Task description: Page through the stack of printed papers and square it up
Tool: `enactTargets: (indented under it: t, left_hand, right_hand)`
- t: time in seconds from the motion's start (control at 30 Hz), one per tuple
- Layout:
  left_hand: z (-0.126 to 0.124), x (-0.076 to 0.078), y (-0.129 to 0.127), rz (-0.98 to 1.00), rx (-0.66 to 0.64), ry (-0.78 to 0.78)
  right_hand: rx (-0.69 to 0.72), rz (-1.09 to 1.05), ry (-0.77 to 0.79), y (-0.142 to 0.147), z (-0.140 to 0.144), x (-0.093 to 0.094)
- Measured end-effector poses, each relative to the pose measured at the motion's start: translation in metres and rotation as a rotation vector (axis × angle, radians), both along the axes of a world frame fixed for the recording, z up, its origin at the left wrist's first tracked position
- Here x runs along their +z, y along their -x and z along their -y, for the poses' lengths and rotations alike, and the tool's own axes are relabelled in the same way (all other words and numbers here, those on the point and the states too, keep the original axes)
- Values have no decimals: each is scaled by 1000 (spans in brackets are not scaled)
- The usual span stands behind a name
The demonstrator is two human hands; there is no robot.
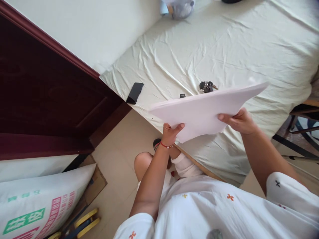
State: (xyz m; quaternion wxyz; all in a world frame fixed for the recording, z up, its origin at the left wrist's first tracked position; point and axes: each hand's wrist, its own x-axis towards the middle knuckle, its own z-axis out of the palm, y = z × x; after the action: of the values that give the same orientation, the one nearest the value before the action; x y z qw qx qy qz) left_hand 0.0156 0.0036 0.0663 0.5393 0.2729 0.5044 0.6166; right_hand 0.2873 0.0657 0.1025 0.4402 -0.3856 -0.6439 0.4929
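A stack of white paper (199,114) is held up over the cloth-covered table, tilted and slightly bowed. My left hand (171,134) grips its near left edge, thumb on top and fingers hidden beneath. At the right edge, my right hand (239,121) pinches the sheets the same way, its thumb lying on the upper face. Just beyond the paper's far edge lie a bunch of keys (207,87) and a small black object (182,96), partly covered by the sheets.
A black phone-like object (135,93) rests near the table's left corner. The pale cloth (174,63) is wrinkled. A plastic bag (180,9) stands at the back by the wall. On the floor at left are a printed white sack (45,199) and a dark red door (45,79).
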Motion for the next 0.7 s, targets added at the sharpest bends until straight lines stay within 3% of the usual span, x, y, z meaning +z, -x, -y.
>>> enactTargets:
  t: [0.13, 0.23, 0.4, 0.57, 0.7]
  left_hand:
    - [5, -24, -3, -83, -89, -22]
    - [10, -32, -3, -127, -104, -64]
    - [13, -32, -1, -148, -121, -47]
    - [18, -33, -4, -186, -189, 12]
    - [24, -34, -15, -228, -136, 45]
  right_hand:
    - [15, 26, 134, 1, 5, -12]
    - [-1, 1, 158, 3, 8, -16]
    - [11, -9, 329, 8, 12, -16]
    - [-92, -79, 585, 10, 22, -24]
    - [-166, -106, 739, 6, 33, -34]
